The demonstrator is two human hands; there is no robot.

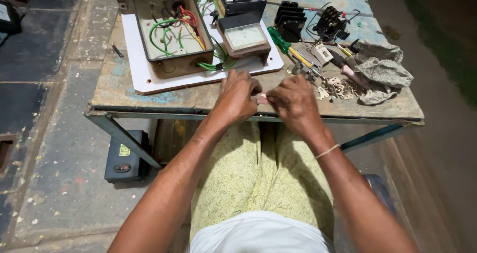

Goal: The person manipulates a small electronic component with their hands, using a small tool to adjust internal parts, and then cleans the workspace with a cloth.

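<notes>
My left hand (237,96) and my right hand (294,104) meet at the front edge of a worn wooden table (164,98). Between their fingertips sits a small pale part (262,99), pinched from both sides and mostly hidden. Just behind my hands a white board (144,74) carries an open metal box (171,32) full of green, red and yellow wires, a black device (242,0) and a brown-framed meter (246,38).
Right of the board lie a green-handled screwdriver (279,41), black electrical parts (289,18), pale small parts (343,88) and a crumpled grey cloth (382,69). A black battery-like box (125,159) stands on the floor under the table's left side.
</notes>
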